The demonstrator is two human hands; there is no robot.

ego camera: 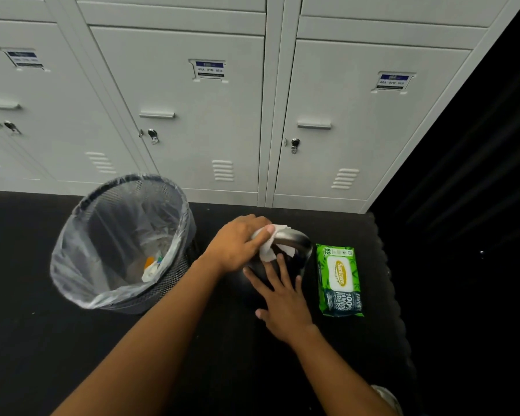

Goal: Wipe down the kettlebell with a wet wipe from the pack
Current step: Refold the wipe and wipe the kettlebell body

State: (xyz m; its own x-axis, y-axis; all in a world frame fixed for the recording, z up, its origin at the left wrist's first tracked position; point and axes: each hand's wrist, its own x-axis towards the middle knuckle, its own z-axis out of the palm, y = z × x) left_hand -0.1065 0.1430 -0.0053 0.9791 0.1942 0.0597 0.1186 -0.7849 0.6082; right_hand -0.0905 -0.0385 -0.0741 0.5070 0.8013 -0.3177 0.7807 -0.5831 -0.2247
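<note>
The kettlebell (285, 259) sits on the black floor (42, 340), between a bin (123, 244) and the pack (339, 279) of wet wipes. The left hand (237, 244) has its grip closed on a white wet wipe (267, 247) and presses it on the shiny handle (294, 237) at the top of the kettlebell. The wipe is bunched under the fingers and hangs down over the handle. The right hand (282, 298) lies flat and open on the dark round body, just below the wipe. It holds nothing. The green pack lies flat on the floor just beside the kettlebell. Grey lockers (207, 100) stand behind.
</note>
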